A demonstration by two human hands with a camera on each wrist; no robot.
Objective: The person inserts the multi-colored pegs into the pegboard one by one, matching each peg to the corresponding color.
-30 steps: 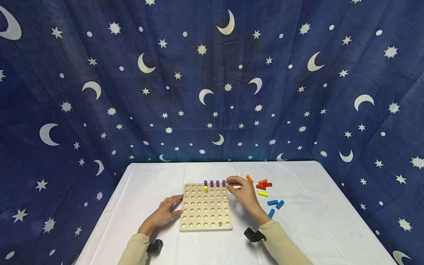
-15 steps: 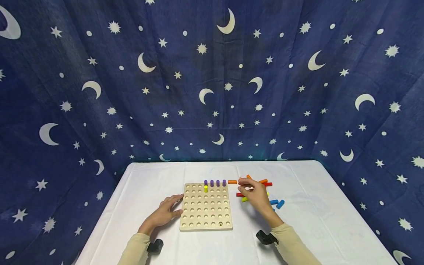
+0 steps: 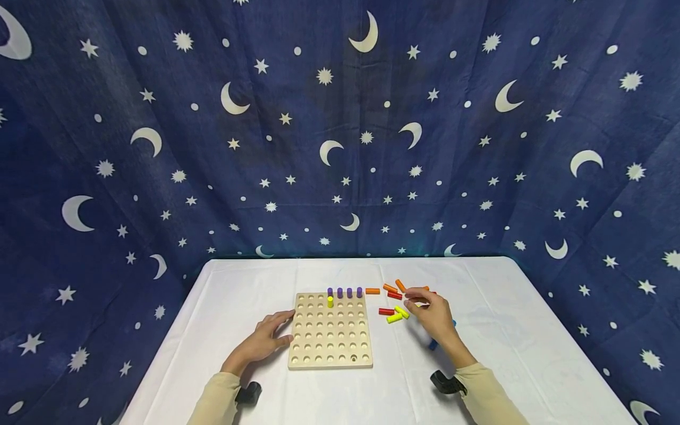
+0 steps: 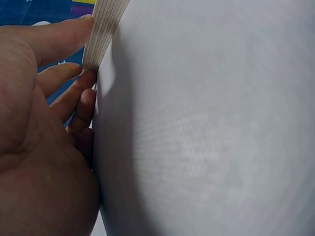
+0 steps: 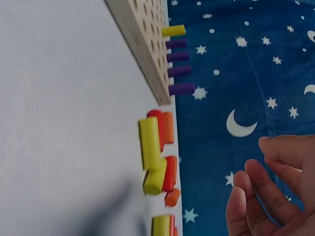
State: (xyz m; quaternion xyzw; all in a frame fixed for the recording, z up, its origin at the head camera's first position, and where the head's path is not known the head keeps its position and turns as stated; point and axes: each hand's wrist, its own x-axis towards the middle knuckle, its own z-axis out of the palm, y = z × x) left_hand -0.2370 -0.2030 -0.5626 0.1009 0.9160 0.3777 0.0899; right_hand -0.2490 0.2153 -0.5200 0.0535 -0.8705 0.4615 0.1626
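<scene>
A square wooden pegboard (image 3: 329, 330) lies on the white table. Several purple pegs (image 3: 349, 293) stand along its far row, and a yellow peg (image 3: 330, 302) stands just in front of them. My left hand (image 3: 260, 342) rests against the board's left edge; its fingertips and thumb touch the wooden side in the left wrist view. Over the loose pegs to the right of the board hovers my right hand (image 3: 435, 319), its fingers loosely bent with nothing between them in the right wrist view. Below it lie yellow pegs (image 5: 149, 142), red pegs (image 3: 386, 311) and orange pegs (image 3: 372, 291).
Blue pegs (image 3: 433, 343) are partly hidden behind my right forearm. More red and orange pegs lie partly behind the right hand. A dark blue curtain (image 3: 297, 147) with moons and stars hangs behind the table (image 3: 255, 277).
My right hand has moved right, away from the board's far right corner, uncovering orange, red and yellow pegs and covering others. The left hand stays at the board.
</scene>
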